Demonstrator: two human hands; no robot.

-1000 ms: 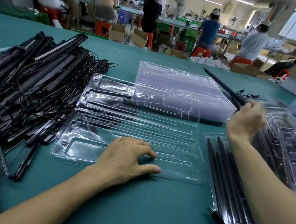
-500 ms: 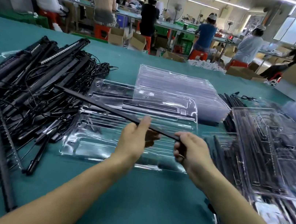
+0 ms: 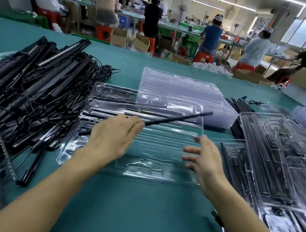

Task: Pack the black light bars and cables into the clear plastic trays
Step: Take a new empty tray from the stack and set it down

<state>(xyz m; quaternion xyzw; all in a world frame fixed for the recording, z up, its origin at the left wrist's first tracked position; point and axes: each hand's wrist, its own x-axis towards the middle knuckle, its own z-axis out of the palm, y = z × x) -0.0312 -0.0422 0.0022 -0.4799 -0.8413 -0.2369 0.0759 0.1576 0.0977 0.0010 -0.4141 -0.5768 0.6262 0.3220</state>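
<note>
**Hands.** The left hand (image 3: 113, 135) grasps a thin black light bar (image 3: 177, 118) toward its left end, with the fingers closed round it. The right hand (image 3: 206, 160) is released, its fingers spread and holding nothing, over the right part of the clear tray (image 3: 146, 166).

**Task item.** The bar hangs slantwise above the tray and is not seated in it. The tray's long channels run crosswise, so we judge the bar must be turned parallel to them before it can drop in. We judge the right hand is placed to take the free end or to steady the tray.

**Layout.** The tray lies on the counter (image 3: 133, 212). To its left is the heap of bars and cables (image 3: 23, 86), to its right the filled trays (image 3: 281, 155), and behind it the stack of empty trays (image 3: 182, 88). We judge this arrangement keeps reaches short.
</note>
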